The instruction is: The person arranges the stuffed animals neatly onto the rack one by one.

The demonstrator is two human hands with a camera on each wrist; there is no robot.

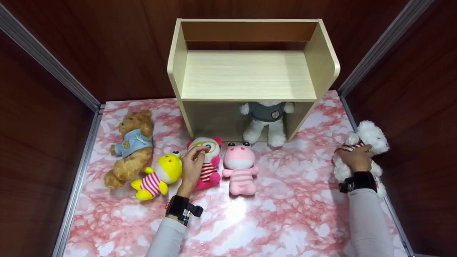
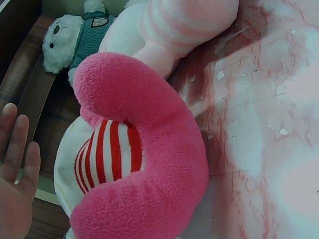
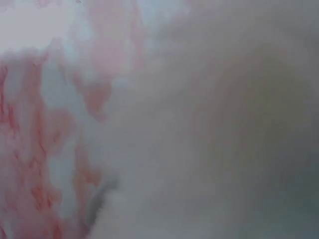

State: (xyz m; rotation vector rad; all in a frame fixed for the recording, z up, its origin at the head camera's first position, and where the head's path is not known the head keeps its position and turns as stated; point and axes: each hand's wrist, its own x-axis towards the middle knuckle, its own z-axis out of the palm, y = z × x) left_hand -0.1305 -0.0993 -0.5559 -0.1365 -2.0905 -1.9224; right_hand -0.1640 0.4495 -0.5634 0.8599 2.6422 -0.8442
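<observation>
My left hand (image 1: 192, 170) is over a panda plush (image 1: 207, 173) with pink limbs and a red-striped belly. In the left wrist view its fingers (image 2: 15, 149) are loosely extended beside the panda's head, holding nothing. On the far right, my right hand (image 1: 357, 159) grips a white teddy bear (image 1: 373, 137) around its striped top, the bear leaning against the wall side. Pale fur (image 3: 149, 199) fills much of the right wrist view, blurred. A pink frog plush (image 1: 242, 171) lies right of the panda, and a yellow frog plush (image 1: 157, 176) left of it.
A pale wooden shelf (image 1: 250, 75) stands at the back. In its lower compartment sits a white bear in a dark green sweater (image 1: 267, 114). A brown teddy in a blue top (image 1: 135, 142) lies at the left. Dark wood walls enclose the pink marbled surface (image 1: 285, 214).
</observation>
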